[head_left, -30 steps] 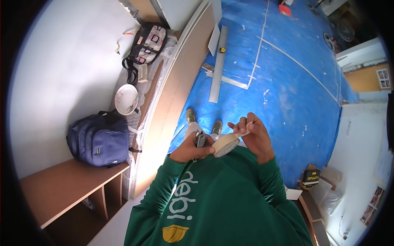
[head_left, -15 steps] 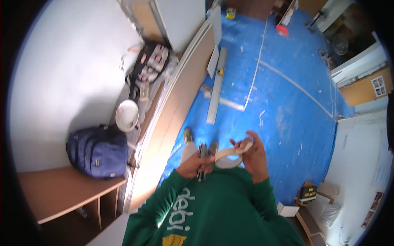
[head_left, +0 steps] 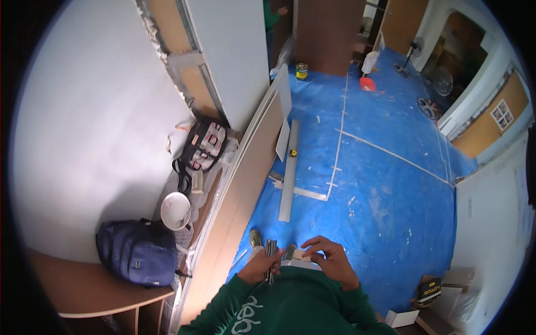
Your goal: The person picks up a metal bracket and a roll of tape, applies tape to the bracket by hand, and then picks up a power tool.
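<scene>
My left hand (head_left: pixel 257 269) is closed around a narrow silver-and-dark metal object (head_left: pixel 271 249) with long parallel parts, held upright; its exact kind is not clear. Just to the right, low in front of my body, a piece of the cream masking tape roll (head_left: pixel 300 255) shows, mostly hidden now. My right hand (head_left: pixel 335 261) bends over it, with thumb and fingertips at the tape. My shoes show beyond my hands on blue floor sheeting (head_left: pixel 379 223).
Long boards (head_left: pixel 234 162) lean at the left, beside a navy backpack (head_left: pixel 137 254), a white bowl (head_left: pixel 175 211) and a patterned bag (head_left: pixel 206 145). A long metal straightedge (head_left: pixel 289 178) lies ahead. Farther off are a tin (head_left: pixel 301 71), a red dustpan (head_left: pixel 367 84) and a person's green sleeve (head_left: pixel 272 17).
My view has tilted up, so the room sits lower in the picture. The tape roll, earlier seen as a ring between my hands, is now mostly hidden. My left hand keeps the metal object.
</scene>
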Available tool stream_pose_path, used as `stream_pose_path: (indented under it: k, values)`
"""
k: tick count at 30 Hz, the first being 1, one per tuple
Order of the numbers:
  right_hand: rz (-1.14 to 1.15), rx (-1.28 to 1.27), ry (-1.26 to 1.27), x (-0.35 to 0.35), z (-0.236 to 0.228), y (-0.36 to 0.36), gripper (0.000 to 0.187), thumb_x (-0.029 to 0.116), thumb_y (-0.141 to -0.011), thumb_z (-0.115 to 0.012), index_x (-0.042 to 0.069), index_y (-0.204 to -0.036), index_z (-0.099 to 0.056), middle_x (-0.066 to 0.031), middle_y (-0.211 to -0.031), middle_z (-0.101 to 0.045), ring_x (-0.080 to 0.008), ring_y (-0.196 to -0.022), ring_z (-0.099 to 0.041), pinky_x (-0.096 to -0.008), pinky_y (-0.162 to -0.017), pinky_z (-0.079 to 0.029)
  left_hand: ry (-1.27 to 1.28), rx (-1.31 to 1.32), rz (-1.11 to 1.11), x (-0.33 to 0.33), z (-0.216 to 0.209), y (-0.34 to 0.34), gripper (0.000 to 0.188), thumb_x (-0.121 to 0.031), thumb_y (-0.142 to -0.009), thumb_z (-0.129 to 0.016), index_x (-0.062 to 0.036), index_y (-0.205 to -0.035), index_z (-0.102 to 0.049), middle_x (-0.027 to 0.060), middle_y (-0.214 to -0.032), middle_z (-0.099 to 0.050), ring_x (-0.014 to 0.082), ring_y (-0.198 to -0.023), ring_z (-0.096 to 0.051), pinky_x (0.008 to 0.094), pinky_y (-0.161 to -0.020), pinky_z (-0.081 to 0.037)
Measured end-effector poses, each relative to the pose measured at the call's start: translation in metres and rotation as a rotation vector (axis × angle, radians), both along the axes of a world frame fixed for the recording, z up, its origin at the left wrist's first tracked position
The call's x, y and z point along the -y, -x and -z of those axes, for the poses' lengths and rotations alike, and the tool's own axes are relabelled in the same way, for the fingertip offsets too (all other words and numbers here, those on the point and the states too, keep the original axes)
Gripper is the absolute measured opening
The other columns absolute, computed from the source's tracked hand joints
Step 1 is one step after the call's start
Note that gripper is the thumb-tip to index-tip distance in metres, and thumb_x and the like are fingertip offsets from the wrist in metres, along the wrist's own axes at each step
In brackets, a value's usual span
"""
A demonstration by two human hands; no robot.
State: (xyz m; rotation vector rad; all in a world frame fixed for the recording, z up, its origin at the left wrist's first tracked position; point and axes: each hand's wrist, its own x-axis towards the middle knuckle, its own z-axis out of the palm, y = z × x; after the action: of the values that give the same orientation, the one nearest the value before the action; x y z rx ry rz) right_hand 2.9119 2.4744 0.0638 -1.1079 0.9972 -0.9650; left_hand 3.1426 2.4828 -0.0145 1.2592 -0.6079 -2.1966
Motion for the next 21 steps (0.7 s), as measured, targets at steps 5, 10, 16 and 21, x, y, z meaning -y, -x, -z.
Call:
stream_pose_path:
  k: [5,10,16,21]
  values:
    - [-0.031,-0.313,0.196,-0.004,0.014,-0.005,0.013,-0.007,-0.083,-0.065,0.002,-0.092,-0.070,-0.0075,-0.090,-0.067,-0.0168,-0.083,-0.062,-0.0334,-0.085,-0.049,-0.121,-0.069,0.034,0.021,-0.004,-0.007,0.054,-0.059,-0.099,-0.044,-0.0074,-0.089,-0.058,-0.0012,-0.057,-0.047,0.0093,-0.047,-0.048,0.0243,-0.046,-0.044]
    - [-0.055,-0.379,0.250,-0.007,0.022,-0.020,0.013,-0.002,-0.082,-0.068,0.007,-0.091,-0.072,-0.0048,-0.086,-0.072,-0.0220,-0.085,-0.067,-0.0501,-0.111,-0.034,-0.037,-0.048,0.226,0.044,-0.020,-0.019,0.085,-0.079,-0.092,-0.014,-0.0073,-0.103,-0.058,0.0001,-0.060,-0.050,0.0090,-0.047,-0.050,0.0238,-0.047,-0.047]
    - [-0.128,-0.415,0.358,0.001,0.016,-0.036,0.010,0.003,-0.082,-0.072,0.009,-0.090,-0.073,-0.0032,-0.084,-0.072,-0.0219,-0.083,-0.067,-0.0464,-0.106,-0.038,0.082,0.249,0.499,0.055,-0.047,-0.013,0.092,-0.082,-0.088,-0.004,-0.0069,-0.098,-0.055,0.0021,-0.065,-0.050,0.0101,-0.050,-0.049,0.0252,-0.048,-0.044]
    - [-0.137,-0.473,0.426,0.001,0.016,-0.048,0.012,0.001,-0.078,-0.074,0.008,-0.088,-0.073,-0.0088,-0.105,-0.068,-0.0230,-0.096,-0.063,-0.0460,-0.104,-0.040,0.223,0.341,0.652,0.054,-0.069,-0.008,0.096,-0.084,-0.085,0.001,-0.0056,-0.100,-0.052,0.0034,-0.065,-0.048,0.0124,-0.051,-0.046,0.0262,-0.050,-0.041]
